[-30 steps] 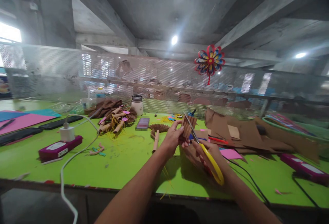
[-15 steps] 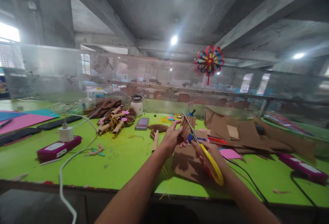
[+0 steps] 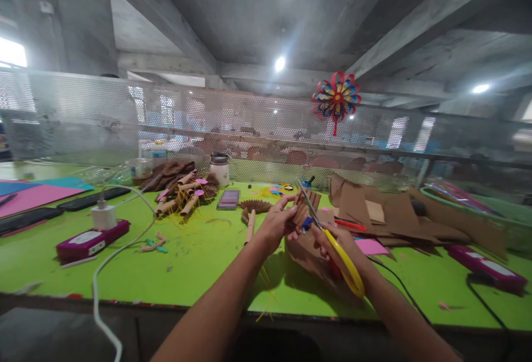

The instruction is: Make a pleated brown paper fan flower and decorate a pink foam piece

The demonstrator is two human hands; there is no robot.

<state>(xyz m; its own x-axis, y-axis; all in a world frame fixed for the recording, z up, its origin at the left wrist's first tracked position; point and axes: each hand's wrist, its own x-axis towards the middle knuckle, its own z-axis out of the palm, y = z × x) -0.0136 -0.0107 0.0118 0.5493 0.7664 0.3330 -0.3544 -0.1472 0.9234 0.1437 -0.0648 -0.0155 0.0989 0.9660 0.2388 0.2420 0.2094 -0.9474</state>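
Note:
My left hand (image 3: 277, 222) pinches a folded piece of brown paper (image 3: 302, 207) and holds it up over the green table (image 3: 187, 262). My right hand (image 3: 341, 251) grips yellow-handled scissors (image 3: 332, 245), whose blades point up and left against the brown paper. More of the brown sheet (image 3: 310, 256) hangs below my hands above the table.
Rolled brown paper pieces with pink tips (image 3: 183, 193) lie at the back left by a jar (image 3: 219, 169). A purple power strip (image 3: 87, 240) with a white charger and cable sits left. Brown sheets (image 3: 394, 212) pile up right. A mesh screen with a paper pinwheel (image 3: 336, 97) stands behind.
The hanging brown sheet has shifted and folded under my hands. Both hands stay close together with the scissors on the paper.

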